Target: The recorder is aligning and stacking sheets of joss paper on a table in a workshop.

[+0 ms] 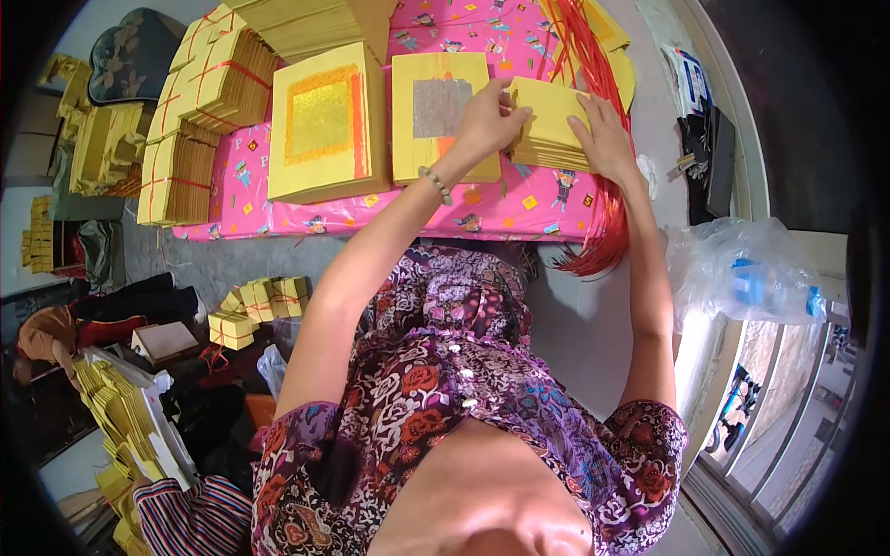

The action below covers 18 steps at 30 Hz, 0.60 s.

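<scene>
A small stack of folded yellow paper [550, 119] lies at the right end of the pink-covered table. My left hand [493, 119], with a beaded bracelet at the wrist, grips the stack's left edge between thumb and fingers. At its right edge my right hand [607, 141] holds the same stack, fingers laid over the side. Just left of it stands a taller stack of yellow paper with a silver square [436, 104], partly covered by my left hand. Farther left is another tall stack with a gold square [324, 116] framed in orange. Long red strings [607, 218] hang beside my right wrist.
Tied yellow paper bundles [213, 83] pile up on the table's left side. Smaller bundles [260, 306] sit lower left. Another person's striped sleeve [195, 510] shows near stacked yellow paper at the lower left. A clear plastic bag [742, 273] is at the right, by a barred window.
</scene>
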Each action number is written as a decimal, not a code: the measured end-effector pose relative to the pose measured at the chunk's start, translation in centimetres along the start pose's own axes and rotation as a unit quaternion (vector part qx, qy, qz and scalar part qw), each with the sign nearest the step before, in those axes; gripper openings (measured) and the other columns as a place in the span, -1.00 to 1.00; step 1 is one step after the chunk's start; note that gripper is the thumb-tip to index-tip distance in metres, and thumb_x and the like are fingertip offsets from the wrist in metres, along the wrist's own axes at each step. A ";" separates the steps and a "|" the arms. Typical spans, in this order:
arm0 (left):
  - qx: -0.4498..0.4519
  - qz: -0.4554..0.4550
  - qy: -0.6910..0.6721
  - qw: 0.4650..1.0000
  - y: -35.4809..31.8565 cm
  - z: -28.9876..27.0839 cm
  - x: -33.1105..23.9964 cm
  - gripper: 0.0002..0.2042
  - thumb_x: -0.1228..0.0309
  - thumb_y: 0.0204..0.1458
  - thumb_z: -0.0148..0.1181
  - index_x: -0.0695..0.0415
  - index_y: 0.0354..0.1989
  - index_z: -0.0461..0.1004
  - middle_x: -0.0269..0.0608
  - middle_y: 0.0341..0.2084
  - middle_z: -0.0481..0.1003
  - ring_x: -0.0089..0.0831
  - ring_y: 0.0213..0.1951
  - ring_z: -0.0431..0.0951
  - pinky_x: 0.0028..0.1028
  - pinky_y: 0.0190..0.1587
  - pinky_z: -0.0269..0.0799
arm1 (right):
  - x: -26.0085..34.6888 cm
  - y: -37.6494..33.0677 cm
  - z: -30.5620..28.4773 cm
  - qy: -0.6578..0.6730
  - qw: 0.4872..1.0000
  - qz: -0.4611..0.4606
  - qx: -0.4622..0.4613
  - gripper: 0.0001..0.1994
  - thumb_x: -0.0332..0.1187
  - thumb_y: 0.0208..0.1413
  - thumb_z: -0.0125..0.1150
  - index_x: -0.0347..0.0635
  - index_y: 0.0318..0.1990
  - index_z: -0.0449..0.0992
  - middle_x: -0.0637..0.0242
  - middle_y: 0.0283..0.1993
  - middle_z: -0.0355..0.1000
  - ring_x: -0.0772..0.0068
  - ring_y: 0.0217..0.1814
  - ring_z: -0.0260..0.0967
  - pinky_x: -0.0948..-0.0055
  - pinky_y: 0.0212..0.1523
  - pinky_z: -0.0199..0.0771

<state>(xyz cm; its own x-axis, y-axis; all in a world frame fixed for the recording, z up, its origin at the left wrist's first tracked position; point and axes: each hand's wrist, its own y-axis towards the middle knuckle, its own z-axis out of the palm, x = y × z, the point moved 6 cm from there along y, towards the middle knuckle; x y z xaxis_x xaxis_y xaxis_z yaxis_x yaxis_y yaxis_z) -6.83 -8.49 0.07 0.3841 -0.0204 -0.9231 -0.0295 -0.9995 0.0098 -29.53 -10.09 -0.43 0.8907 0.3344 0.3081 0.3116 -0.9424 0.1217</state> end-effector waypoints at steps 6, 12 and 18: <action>-0.011 0.083 -0.058 0.995 -4.6 -7.0 -3.0 -0.58 0.38 0.12 0.25 0.20 0.17 0.43 -0.15 -0.27 0.58 -0.43 -0.28 0.61 -0.47 -0.22 0.55 | -2.1 1.6 -0.9 0.078 0.997 -0.005 0.008 -0.41 0.06 0.33 -0.07 -0.21 0.31 0.32 -0.08 0.34 0.25 -0.12 0.46 0.07 0.13 0.46 -0.02; -0.113 0.107 0.020 0.988 -11.2 -14.7 -2.4 -0.67 0.48 0.12 0.20 0.18 0.09 0.49 -0.13 -0.30 0.58 -0.37 -0.30 0.62 -0.46 -0.26 0.54 | 2.8 2.4 -6.8 0.066 0.989 -0.077 -0.106 -0.55 -0.13 0.32 0.05 -0.26 0.20 0.40 0.00 0.16 0.42 0.02 0.25 0.34 0.19 0.25 0.28; -0.265 0.094 0.154 0.947 -15.8 -19.4 0.1 -0.67 0.46 0.06 0.24 0.10 0.04 0.54 -0.08 -0.20 0.51 -0.12 -0.07 0.44 -0.24 0.05 0.34 | 13.7 4.0 -7.7 0.199 0.973 -0.116 -0.023 -0.67 -0.26 0.28 0.12 -0.25 0.09 0.50 0.08 0.05 0.51 0.16 0.15 0.46 0.28 0.19 0.36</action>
<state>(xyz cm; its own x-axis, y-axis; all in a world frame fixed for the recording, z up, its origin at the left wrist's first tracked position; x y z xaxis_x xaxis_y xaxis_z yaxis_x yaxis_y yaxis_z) 11.56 6.88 7.26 0.6709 -0.1242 -0.7310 0.3113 -0.8476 0.4297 -18.64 -9.22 11.52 0.5969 0.5244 0.6073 0.4656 -0.8428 0.2700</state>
